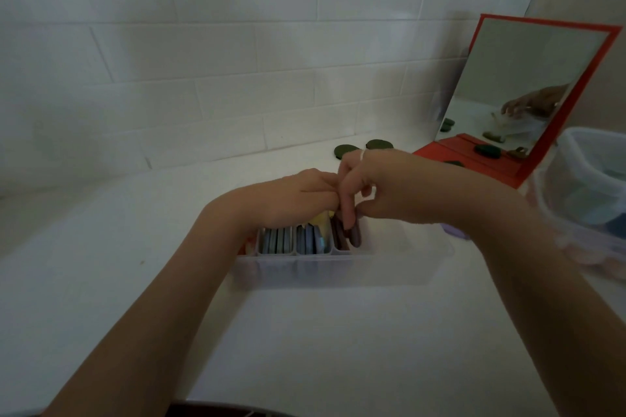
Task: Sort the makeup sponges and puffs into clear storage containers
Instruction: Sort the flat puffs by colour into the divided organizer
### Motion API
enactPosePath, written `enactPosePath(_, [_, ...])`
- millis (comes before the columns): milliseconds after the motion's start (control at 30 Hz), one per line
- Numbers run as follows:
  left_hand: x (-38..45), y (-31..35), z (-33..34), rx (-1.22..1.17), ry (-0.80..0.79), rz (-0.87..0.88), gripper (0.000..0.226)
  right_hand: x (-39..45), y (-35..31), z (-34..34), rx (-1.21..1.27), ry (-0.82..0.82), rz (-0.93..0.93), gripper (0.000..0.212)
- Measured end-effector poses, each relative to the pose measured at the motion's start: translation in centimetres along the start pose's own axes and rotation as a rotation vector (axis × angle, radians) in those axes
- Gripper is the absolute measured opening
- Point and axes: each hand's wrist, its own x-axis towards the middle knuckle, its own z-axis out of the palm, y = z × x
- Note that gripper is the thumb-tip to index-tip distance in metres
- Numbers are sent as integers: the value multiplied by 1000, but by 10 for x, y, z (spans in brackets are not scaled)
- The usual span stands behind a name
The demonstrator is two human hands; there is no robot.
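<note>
Two hands over the clear organizer (pixel 338 267): my right hand (pixel 389 189) pinches a soft, light brown puff (pixel 354 234) by its rim; my left hand (pixel 298 196) curls, grip unclear.

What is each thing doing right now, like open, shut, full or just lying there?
clear divided box: open, no lid on it.
blue puffs: standing on edge in their slots.
dark brown puffs: going into a slot.
right hand: pinching the dark brown puffs.
left hand: over the box, fingers hidden.
dark green puffs: lying loose on the counter.
red mirror case: open, mirror upright.
</note>
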Motion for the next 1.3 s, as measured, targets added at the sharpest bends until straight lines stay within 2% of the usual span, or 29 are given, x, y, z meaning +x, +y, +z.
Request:
enactPosePath(67, [1,0,-2,6,21,-21,29,-1,1,1,20,-38,27,27])
enactPosePath(233, [0,-5,-6,-73,206,-17,34,1,3,4,58,-74,53,26])
enactPosePath(400, [-1,-7,-5,-44,238,-25,26,0,8,0,124,-62,102,16])
enactPosePath(500, [1,-8,-5,-29,219,-30,20,-1,13,0,120,-8,155,13])
enactPosePath(633, [0,-7,-5,42,162,-43,34,2,12,4,102,-64,181,14])
enactPosePath(733, [-2,-6,-5,64,145,-52,34,4,10,4,96,-78,189,15])
enactPosePath(933, [-3,-2,-5,-25,186,-9,34,-1,13,-2,81,40,146,16])
enactPosePath(1100, [-3,-4,-5,-28,143,0,29,0,13,2,181,-103,172,14])
enactPosePath(1300, [-4,-1,-5,-2,140,-21,34,-11,25,-14,268,61,147,17])
